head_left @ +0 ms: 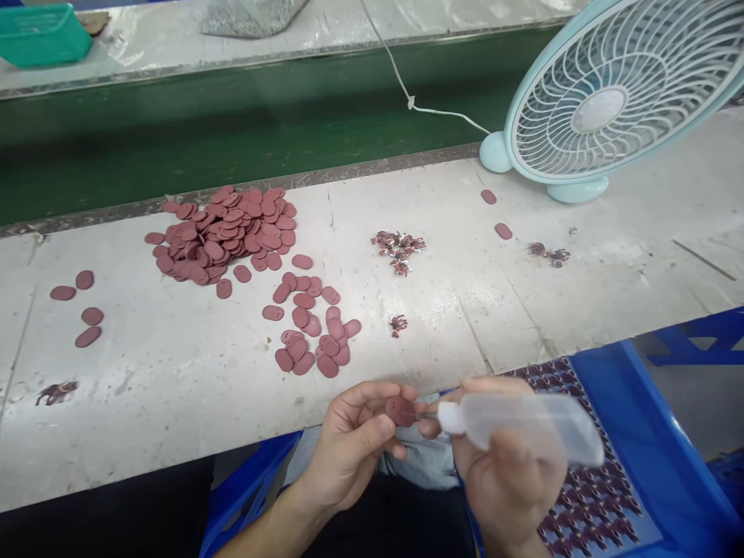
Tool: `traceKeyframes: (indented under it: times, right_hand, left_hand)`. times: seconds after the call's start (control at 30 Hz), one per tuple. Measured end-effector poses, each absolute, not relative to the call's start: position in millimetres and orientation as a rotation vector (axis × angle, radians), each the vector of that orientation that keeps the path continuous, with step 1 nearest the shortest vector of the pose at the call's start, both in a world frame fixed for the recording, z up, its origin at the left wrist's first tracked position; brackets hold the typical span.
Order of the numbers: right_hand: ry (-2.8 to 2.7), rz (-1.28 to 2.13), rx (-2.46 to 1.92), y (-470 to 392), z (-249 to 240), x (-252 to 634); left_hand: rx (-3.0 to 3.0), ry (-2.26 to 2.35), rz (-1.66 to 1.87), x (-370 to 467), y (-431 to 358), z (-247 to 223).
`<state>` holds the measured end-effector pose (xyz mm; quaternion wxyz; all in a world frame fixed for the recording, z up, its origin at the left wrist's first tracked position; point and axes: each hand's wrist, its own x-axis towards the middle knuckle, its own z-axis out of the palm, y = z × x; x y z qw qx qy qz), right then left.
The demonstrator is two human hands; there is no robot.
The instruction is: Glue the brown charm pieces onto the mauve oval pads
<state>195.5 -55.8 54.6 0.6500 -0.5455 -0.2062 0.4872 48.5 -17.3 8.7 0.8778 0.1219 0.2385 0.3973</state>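
Between the fingers and thumb of my left hand (354,442) is a reddish-brown oval disc (401,411). My right hand (505,465) grips a translucent squeeze bottle (517,425) with a white cap, lying nearly level. Its thin nozzle points left and meets the disc's right edge, though whether it touches is unclear. The bottle and right hand are blurred. Just beyond my hands lies a loose group of similar discs (302,322), some overlapping. A larger heap of discs (232,232) sits farther back on the left.
Small dark-brown figure-like pieces (398,246) lie mid-table. A light-blue fan (598,108) stands at the back right, with a white cord (411,102). Rows of brown pieces fill a tray (593,496) on a blue stool (656,434) at my right. A green basket (43,35) is far left.
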Motion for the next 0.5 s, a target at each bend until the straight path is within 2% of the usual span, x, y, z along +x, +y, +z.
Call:
traceKeyframes:
  times: [0.07,0.13,0.2,0.3,0.4,0.5]
  right_hand:
    - [-0.375,1.139,-1.078,-35,66,209]
    - [-0.147,1.340,-0.809,-15,67,230]
    - [0.079,1.529,-0.499,2,56,255]
    - [0.165,1.637,-0.234,19,35,287]
    - [-0.032,1.634,-0.201,21,28,293]
    - [-0.581,1.390,-0.642,11,36,270]
  left_hand:
    - [0.251,0.509,0.835,48,-17,9]
    - [0.248,0.518,0.837,46,-17,10]
    - [0.246,0.523,0.840,44,-16,10]
    - [0.240,0.534,0.854,40,-16,10]
    - [0.228,0.543,0.887,34,-16,9]
    - [0.221,0.543,0.915,29,-15,7]
